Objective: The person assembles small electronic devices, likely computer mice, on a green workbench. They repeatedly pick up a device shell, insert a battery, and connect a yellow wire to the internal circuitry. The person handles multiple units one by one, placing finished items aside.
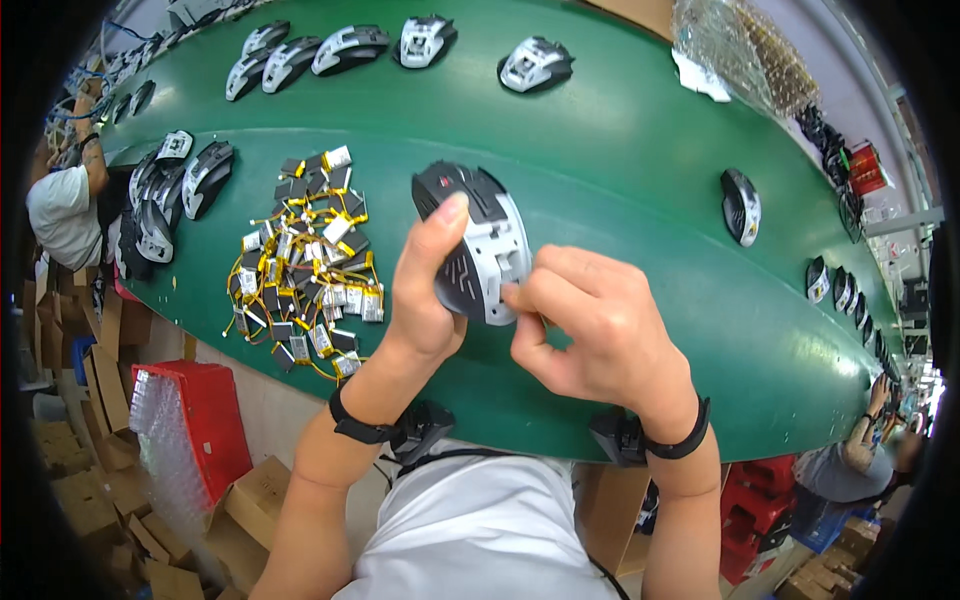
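My left hand (424,280) is wrapped round a black and grey computer mouse (497,246), its thumb lying across the dark upper shell. The mouse is held up over the green table, with a white inner part and a recess facing me. My right hand (605,325) is closed in a pinch against that recess, fingertips touching the white part. Whatever the pinch holds, if anything, is hidden by the fingers. Left of my left hand, a pile of small flat battery packs (340,232) with thin wires and yellow tape lies on the table.
Several similar mice lie along the far side, one of them a mouse (535,65) with its white inside showing. More sit in a cluster (205,180) at left, with a single mouse (741,207) at right. A red bin (205,425) and cardboard boxes stand below left. Other people work at both ends.
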Available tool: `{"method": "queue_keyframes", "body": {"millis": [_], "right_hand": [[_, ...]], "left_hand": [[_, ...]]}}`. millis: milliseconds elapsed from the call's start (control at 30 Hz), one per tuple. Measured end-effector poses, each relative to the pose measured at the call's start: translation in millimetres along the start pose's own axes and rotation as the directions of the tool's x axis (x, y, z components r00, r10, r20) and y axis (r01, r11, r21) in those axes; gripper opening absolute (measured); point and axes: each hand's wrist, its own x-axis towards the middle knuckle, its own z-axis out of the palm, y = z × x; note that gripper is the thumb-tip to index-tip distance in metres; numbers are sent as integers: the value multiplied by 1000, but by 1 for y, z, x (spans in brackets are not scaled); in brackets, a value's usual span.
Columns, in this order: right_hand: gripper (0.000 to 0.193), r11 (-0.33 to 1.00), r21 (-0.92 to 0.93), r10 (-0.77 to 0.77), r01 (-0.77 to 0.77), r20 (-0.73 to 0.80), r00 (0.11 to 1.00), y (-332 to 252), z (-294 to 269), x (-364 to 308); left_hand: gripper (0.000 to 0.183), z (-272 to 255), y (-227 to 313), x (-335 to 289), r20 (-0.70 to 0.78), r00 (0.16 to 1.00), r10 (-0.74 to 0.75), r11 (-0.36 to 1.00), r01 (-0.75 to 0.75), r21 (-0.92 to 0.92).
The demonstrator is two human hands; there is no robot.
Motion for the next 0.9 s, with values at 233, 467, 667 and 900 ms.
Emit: {"method": "queue_keyframes", "body": {"millis": [233, 467, 667, 900], "right_hand": [[27, 976, 201, 122, -84, -183, 975, -3, -6, 2], [22, 655, 606, 506, -452, 93, 858, 5, 0, 1], [15, 486, 780, 512, -395, 112, 852, 23, -39, 0], [24, 366, 893, 624, -261, -28, 781, 9, -19, 9]], "left_hand": [[56, -2, 5, 5, 186, 972, 143, 988, -129, -85], [92, 5, 15, 7, 98, 952, 290, 943, -302, 143], [80, 9, 19, 10, 30, 985, 172, 977, -174, 120], [63, 6, 12, 7, 120, 993, -5, 999, 11, -49]]}}
